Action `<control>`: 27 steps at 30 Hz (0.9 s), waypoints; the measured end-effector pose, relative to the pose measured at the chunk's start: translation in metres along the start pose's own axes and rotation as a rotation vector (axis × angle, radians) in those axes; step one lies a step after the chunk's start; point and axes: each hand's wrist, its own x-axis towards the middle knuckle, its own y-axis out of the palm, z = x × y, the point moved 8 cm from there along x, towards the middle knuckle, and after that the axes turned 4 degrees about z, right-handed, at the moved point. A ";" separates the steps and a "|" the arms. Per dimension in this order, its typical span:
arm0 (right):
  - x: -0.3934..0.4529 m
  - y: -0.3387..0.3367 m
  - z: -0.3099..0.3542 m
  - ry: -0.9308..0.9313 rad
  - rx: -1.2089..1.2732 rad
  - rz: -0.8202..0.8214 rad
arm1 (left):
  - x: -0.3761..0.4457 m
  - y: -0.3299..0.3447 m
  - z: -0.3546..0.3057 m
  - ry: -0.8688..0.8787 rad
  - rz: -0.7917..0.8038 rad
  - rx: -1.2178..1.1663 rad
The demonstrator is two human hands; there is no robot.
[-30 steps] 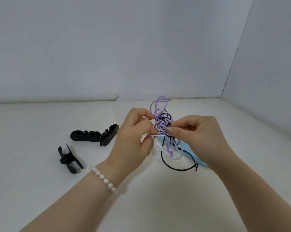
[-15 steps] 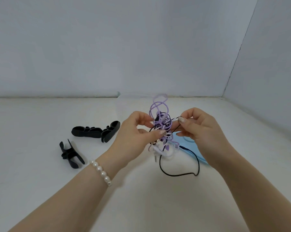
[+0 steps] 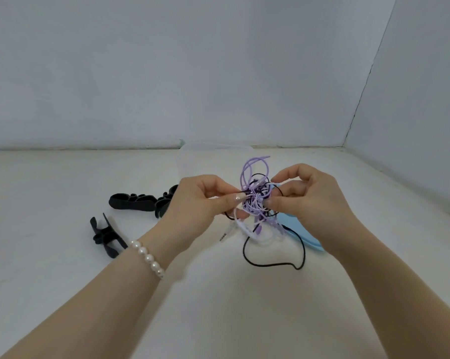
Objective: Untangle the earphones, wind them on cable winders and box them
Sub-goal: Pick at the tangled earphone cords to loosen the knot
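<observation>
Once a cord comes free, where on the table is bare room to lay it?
Bare table lies near-left, in front of the winders, and far-right behind the right hand. Crowded: under the tangle, beside the blue piece.

Left hand (image 3: 198,200) and right hand (image 3: 309,198) pinch tangled earphones (image 3: 256,200) above table (image 3: 63,255).

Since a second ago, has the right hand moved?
Yes. The right hand has lifted slightly toward the back wall, away from the blue lid beneath it.
</observation>
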 end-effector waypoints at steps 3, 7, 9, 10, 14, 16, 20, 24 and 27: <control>0.001 -0.005 -0.004 0.036 -0.015 0.000 | 0.002 -0.001 0.006 -0.080 0.026 -0.048; 0.002 0.009 -0.016 0.124 -0.075 0.130 | 0.002 -0.001 0.015 -0.126 -0.033 0.054; 0.001 0.015 -0.021 0.165 -0.135 0.184 | 0.003 -0.002 0.016 -0.147 -0.061 -0.087; 0.000 0.016 -0.023 0.189 -0.158 0.201 | 0.004 -0.006 0.015 -0.157 -0.087 -0.198; -0.002 0.014 -0.028 0.252 -0.112 0.221 | 0.007 -0.019 0.006 -0.150 -0.108 -0.389; 0.000 0.014 -0.027 0.223 -0.026 0.179 | 0.004 -0.009 0.004 -0.122 -0.033 -0.222; -0.004 0.035 -0.022 0.159 0.138 0.295 | 0.000 0.012 0.004 -0.023 0.112 0.060; -0.005 0.038 -0.025 0.167 0.092 0.338 | 0.000 0.008 0.001 0.020 0.052 0.001; -0.001 0.028 -0.023 0.146 -0.048 0.237 | 0.000 0.007 0.002 -0.014 -0.024 -0.174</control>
